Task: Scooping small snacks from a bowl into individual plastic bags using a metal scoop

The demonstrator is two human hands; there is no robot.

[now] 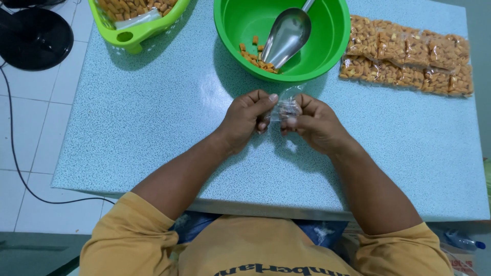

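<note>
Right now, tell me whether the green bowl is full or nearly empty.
Nearly empty. The green bowl shows mostly bare bottom, with only a few orange snack pieces beside the metal scoop lying inside it.

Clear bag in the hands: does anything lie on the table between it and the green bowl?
Nothing visible. The bag, pinched by the left hand and right hand, sits just before the bowl; only bare table lies between.

Both hands meet over the speckled blue table [153, 128]. Left hand [249, 118] and right hand [313, 122] pinch a small clear plastic bag [287, 106] between them. Just beyond: green bowl [327, 36] with metal scoop [287, 35] and a few orange snack pieces [254, 55]. Filled snack packets [409, 56] lie to the right; a green basket [134, 31] sits at top left.
</note>
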